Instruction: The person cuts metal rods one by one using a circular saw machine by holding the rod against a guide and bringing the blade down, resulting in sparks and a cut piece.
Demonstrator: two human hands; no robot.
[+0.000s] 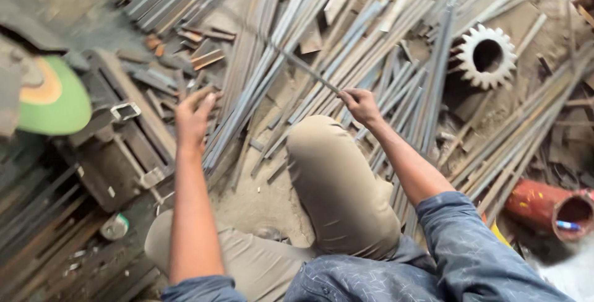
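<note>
While crouching over scrap:
Right hand (361,105): pinching a thin rod's (309,70) end, lifting it off the rod pile (346,48).
Left hand (193,116): hovering loose, holding nothing.
Progress: one rod picked; pile remaining.

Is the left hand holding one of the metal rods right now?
No, the left hand is open and empty above the rod pile, while the right hand pinches a thin metal rod.

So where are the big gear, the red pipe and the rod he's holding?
gear (468,60): head view, on its toothed rim, left side.
red pipe (533,202): head view, on its side wall.
rod (309,71): head view, mid-length.
</note>
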